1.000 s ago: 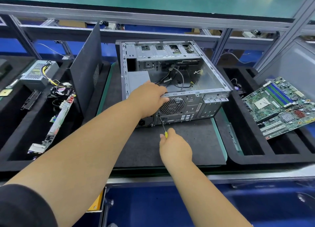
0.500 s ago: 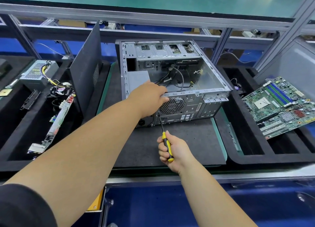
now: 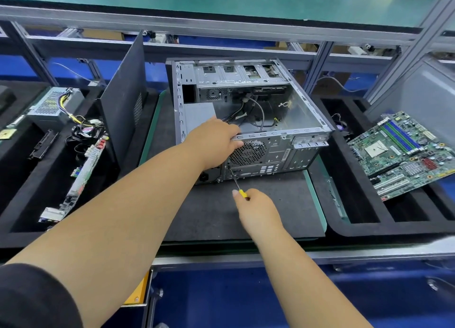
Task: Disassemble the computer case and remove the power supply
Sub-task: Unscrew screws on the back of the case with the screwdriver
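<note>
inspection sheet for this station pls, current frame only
Surface: dark mat, case on it.
Job's things: computer case open on its side; power supply inside; screwdriver tip at rear panel.
Clutter: side panel upright; motherboard in right tray; second power supply in left tray.
Grippers: left hand grips case rear edge; right hand holds screwdriver.
Cables: loose black leads inside case.
Surroundings: aluminium frame.

We see the computer case (image 3: 248, 110) in bare, dull-shining sheet metal, resting on a matt, rough black mat (image 3: 216, 212); the screwdriver (image 3: 237, 183) handle near it looks glossy yellow plastic.
</note>
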`<action>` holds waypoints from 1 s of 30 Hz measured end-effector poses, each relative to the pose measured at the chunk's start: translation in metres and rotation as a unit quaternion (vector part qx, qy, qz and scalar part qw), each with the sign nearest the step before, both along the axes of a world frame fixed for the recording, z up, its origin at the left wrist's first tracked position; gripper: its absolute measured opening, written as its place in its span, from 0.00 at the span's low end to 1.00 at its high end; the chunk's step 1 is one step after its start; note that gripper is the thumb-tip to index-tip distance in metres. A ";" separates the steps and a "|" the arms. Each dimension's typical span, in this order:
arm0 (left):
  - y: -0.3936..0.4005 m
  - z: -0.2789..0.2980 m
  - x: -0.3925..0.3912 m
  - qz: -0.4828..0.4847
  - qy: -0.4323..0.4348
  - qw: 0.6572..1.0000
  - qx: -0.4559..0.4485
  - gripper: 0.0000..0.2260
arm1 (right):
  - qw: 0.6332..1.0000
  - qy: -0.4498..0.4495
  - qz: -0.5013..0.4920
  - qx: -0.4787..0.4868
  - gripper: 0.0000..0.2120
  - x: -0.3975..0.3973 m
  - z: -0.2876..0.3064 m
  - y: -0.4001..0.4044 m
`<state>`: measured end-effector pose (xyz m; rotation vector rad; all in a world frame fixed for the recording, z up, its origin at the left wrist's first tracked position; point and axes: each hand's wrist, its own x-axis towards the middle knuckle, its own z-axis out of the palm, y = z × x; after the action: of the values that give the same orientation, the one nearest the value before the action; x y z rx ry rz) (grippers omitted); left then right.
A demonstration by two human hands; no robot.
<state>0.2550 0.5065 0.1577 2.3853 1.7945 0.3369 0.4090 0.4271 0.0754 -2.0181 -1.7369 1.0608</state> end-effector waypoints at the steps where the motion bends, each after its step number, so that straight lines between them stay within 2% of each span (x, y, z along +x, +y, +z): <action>1: 0.000 0.000 0.000 -0.001 0.000 1.000 0.000 0.14 | 0.984 0.145 -0.054 -0.084 0.21 0.003 0.001 0.002; 3: 0.000 0.000 0.000 -0.002 0.000 1.000 0.003 0.14 | 0.875 0.397 -0.134 -0.243 0.22 0.009 0.002 0.002; 5: 0.000 -0.001 0.000 -0.002 -0.001 1.000 0.005 0.14 | 0.760 0.544 -0.152 -0.321 0.21 0.014 0.000 0.001; 6: 0.000 -0.001 0.000 -0.002 -0.001 1.000 0.007 0.13 | 0.722 0.585 -0.147 -0.339 0.20 0.016 -0.001 0.000; 8: 0.000 -0.001 0.000 -0.001 -0.001 1.000 0.007 0.13 | 0.693 0.621 -0.133 -0.341 0.18 0.015 -0.003 -0.002; 9: 0.000 -0.001 0.000 0.000 -0.001 1.000 0.005 0.13 | 0.698 0.622 -0.130 -0.331 0.18 0.013 -0.004 -0.004; 11: 0.000 -0.001 -0.001 0.000 -0.004 1.000 0.004 0.12 | 0.733 0.594 -0.142 -0.301 0.19 0.007 -0.006 -0.006; 13: 0.000 0.000 -0.001 -0.001 -0.005 1.000 0.002 0.12 | 0.812 0.508 -0.149 -0.247 0.19 0.001 -0.006 -0.008; 15: 0.001 0.000 -0.001 -0.001 -0.006 1.000 0.000 0.12 | 0.924 0.323 -0.119 -0.168 0.19 -0.005 0.001 -0.008; 16: 0.001 0.000 -0.001 -0.001 -0.006 1.000 -0.001 0.12 | 0.969 0.205 -0.082 -0.111 0.18 -0.006 0.003 -0.009; 17: 0.001 -0.001 -0.001 -0.002 -0.006 1.000 -0.002 0.12 | 0.995 0.083 -0.034 -0.048 0.17 -0.006 0.003 -0.010; 18: 0.001 -0.001 -0.001 -0.003 -0.006 1.000 -0.001 0.12 | 0.999 -0.035 0.011 0.006 0.16 -0.006 0.002 -0.011; 20: 0.001 -0.001 0.000 -0.005 -0.008 1.000 0.001 0.12 | 0.973 -0.208 0.057 0.087 0.15 -0.008 0.000 -0.013; 22: 0.001 -0.001 0.000 -0.004 -0.009 1.000 0.002 0.12 | 0.955 -0.264 0.069 0.116 0.16 -0.011 -0.002 -0.014; 24: 0.001 -0.001 0.000 -0.001 -0.006 1.000 0.004 0.13 | 0.967 -0.224 0.059 0.110 0.15 -0.008 -0.002 -0.012; 26: 0.001 -0.001 -0.001 0.002 -0.004 1.000 0.005 0.13 | 0.993 -0.091 0.040 0.062 0.16 -0.003 -0.002 -0.010; 27: 0.001 -0.001 -0.001 0.003 -0.003 1.000 0.004 0.13 | 1.000 0.009 0.019 0.012 0.17 -0.001 0.000 -0.008; 28: 0.001 -0.001 -0.001 0.004 -0.001 1.000 0.003 0.13 | 0.990 0.128 -0.027 -0.054 0.19 0.000 0.002 -0.006; 29: 0.001 -0.001 -0.001 0.005 0.000 1.000 0.002 0.13 | 0.956 0.249 -0.083 -0.133 0.21 0.001 0.004 -0.004; 30: 0.001 -0.001 -0.001 0.005 0.001 1.000 0.001 0.14 | 0.906 0.351 -0.124 -0.201 0.23 0.003 0.004 -0.004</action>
<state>0.2538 0.5077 0.1563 2.3800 1.8095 0.3370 0.4115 0.4235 0.0797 -1.6560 -0.9179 1.8631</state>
